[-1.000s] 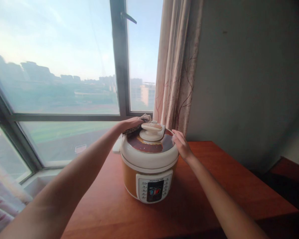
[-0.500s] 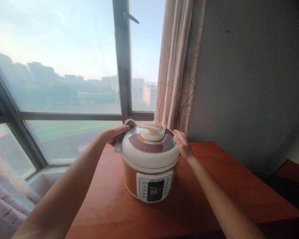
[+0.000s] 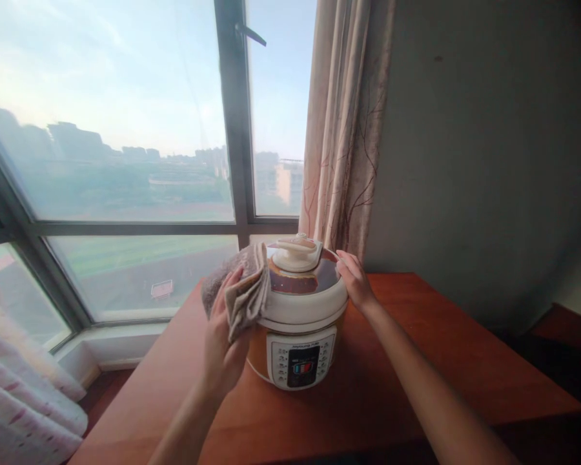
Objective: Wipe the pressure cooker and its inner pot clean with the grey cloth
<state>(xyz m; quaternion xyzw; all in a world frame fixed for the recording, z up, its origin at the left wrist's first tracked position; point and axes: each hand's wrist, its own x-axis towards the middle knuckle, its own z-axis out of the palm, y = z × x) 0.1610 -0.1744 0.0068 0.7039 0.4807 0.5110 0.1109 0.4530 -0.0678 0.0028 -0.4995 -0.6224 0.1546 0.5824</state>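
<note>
A white and orange-brown electric pressure cooker (image 3: 305, 311) stands upright with its lid on and its control panel (image 3: 304, 363) turned toward me. In my left hand (image 3: 220, 352) is a folded grey-brown towel (image 3: 246, 290), pressed against the left side of the cooker's lid. The towel covers the left rim and side handle. My right hand (image 3: 358, 283) holds the right edge of the lid, fingers bent over the rim. Atop the lid sits a cream-coloured lid handle (image 3: 296, 254), with neither hand on it.
The cooker rests on a reddish-brown wooden table (image 3: 416, 349). Behind it are a large window (image 3: 140, 271) and a beige curtain (image 3: 339, 142). A pale patterned curtain (image 3: 24, 394) hangs at lower left. A dark grey wall (image 3: 474, 161) is to the right.
My left hand has brought the towel from the cooker's far left side toward me, around to its near left. My right hand has stayed at the lid's right edge.
</note>
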